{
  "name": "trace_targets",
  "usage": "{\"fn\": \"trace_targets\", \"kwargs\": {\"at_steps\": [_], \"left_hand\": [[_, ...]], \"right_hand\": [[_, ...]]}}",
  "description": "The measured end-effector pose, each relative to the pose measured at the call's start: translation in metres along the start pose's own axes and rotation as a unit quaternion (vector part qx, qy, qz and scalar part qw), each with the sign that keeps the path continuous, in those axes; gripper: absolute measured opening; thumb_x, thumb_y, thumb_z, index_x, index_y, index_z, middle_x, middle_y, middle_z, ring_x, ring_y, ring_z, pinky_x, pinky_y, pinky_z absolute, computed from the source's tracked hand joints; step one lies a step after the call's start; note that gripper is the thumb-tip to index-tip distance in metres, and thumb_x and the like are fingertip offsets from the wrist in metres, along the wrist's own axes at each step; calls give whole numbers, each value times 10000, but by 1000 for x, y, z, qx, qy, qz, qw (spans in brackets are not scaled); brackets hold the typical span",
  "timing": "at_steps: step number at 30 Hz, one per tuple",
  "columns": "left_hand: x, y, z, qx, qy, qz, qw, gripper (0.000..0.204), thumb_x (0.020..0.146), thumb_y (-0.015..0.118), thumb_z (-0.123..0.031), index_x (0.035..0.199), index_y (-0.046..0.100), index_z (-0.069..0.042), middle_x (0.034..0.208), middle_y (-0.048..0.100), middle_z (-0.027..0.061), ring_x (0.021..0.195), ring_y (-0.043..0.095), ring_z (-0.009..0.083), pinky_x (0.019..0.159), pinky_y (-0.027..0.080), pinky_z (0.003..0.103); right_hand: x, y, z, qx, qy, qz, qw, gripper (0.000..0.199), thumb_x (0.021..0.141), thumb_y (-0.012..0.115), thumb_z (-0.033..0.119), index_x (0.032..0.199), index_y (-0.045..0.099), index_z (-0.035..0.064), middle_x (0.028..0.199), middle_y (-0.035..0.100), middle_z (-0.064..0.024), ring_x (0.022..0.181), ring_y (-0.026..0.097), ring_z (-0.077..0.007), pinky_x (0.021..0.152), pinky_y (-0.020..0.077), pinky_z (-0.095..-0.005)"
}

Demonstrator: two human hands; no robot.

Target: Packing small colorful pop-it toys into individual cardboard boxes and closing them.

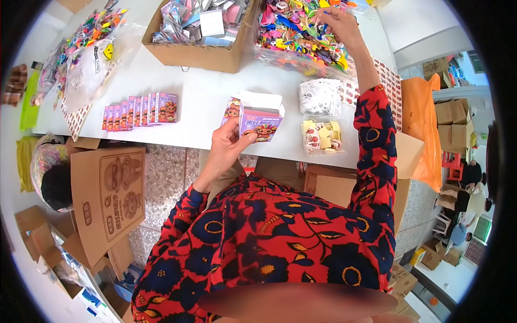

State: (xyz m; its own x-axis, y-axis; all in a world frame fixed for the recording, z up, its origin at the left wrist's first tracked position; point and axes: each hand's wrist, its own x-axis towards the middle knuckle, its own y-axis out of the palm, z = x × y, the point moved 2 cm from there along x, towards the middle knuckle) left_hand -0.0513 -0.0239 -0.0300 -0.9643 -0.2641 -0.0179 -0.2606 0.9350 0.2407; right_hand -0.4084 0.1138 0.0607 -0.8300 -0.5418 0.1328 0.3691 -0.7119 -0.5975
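Observation:
My left hand grips a small purple carton with cartoon figures on its front, thumb across the face. The carton's white top flaps stand up, and greyish flat pieces show inside it. Farther away, my right hand reaches over a heap of small colourful plastic trinkets in a clear bag. Its fingertips are pinched together among the trinkets; what they hold, if anything, is too small to make out.
Closed purple cartons stand in a row at left. Behind is a cardboard box of flat cards. White packets and a clear tray of yellowish pieces lie at right. An orange bag hangs beyond the right edge.

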Motion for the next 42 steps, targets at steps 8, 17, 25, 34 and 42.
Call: {"fn": "trace_targets", "kwargs": {"at_steps": [8, 17, 25, 34, 42], "left_hand": [[4, 13, -6, -8, 3, 11, 1000, 248, 847, 633, -35, 1079, 567, 23, 936, 619, 23, 845, 561, 67, 734, 484, 229], [-3, 28, -19, -10, 39, 21, 999, 236, 844, 631, -15, 1064, 562, 35, 937, 617, 23, 841, 559, 65, 728, 480, 225], [-14, 31, -21, -6, 50, 25, 998, 261, 840, 649, -34, 1080, 564, 23, 935, 621, 13, 838, 549, 50, 706, 467, 214], [-18, 32, -23, -4, 45, 15, 999, 245, 838, 645, -29, 1068, 574, 20, 925, 609, 4, 825, 524, 45, 683, 446, 209], [-18, 34, -20, 2, 72, 3, 997, 252, 831, 662, -32, 1063, 576, 15, 918, 607, 4, 838, 524, 52, 701, 444, 214]], "right_hand": [[-65, -15, 51, 194, -47, 98, 975, 204, 912, 575, 210, 1014, 633, 43, 805, 558, 40, 694, 488, -23, 600, 395, -180], [-140, -10, 107, 289, -45, 189, 937, 149, 909, 569, 146, 1004, 607, 37, 785, 572, 13, 709, 568, -65, 640, 484, -229], [-164, 4, 121, 239, -80, 183, 950, 139, 900, 582, 150, 972, 608, 33, 809, 616, -8, 702, 591, -67, 611, 492, -224], [-186, 18, 140, 191, -112, 208, 953, 115, 880, 607, 105, 944, 613, 10, 824, 617, -8, 706, 556, -48, 599, 448, -194], [-194, 22, 152, 79, -151, 186, 968, 124, 867, 617, 64, 976, 618, 6, 831, 603, -5, 693, 509, -35, 596, 431, -186]]}}
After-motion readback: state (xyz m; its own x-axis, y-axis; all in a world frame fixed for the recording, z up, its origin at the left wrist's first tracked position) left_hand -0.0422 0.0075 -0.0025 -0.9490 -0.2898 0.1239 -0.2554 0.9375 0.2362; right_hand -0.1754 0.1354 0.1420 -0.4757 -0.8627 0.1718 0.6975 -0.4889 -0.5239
